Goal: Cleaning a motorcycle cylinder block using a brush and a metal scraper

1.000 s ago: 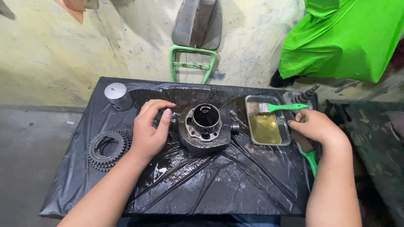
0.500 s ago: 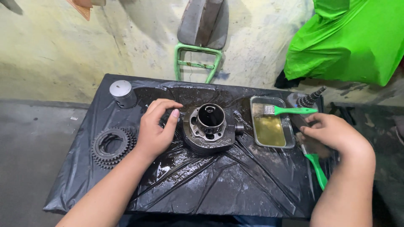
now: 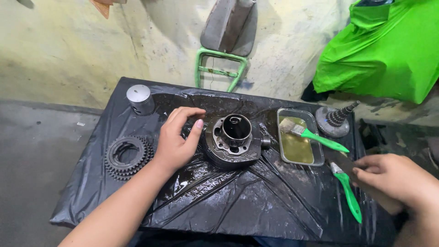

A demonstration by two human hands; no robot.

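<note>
Engine cylinder [image 3: 233, 141] sits at the centre of the black plastic sheet [image 3: 256, 201], bore facing up. The left hand [image 3: 176, 139] steadies it, fingers curled against its left side. The right hand [image 3: 395, 180] grips a dark flat blade [image 3: 345, 163], closed around it, beside a green-handled brush [image 3: 347, 194]. A second brush [image 3: 311, 133] rests in the clear tray [image 3: 283, 151] of yellowish fluid. No labels or signs are visible. Judged step: cleaning; next, bring the blade to the cylinder face.
</note>
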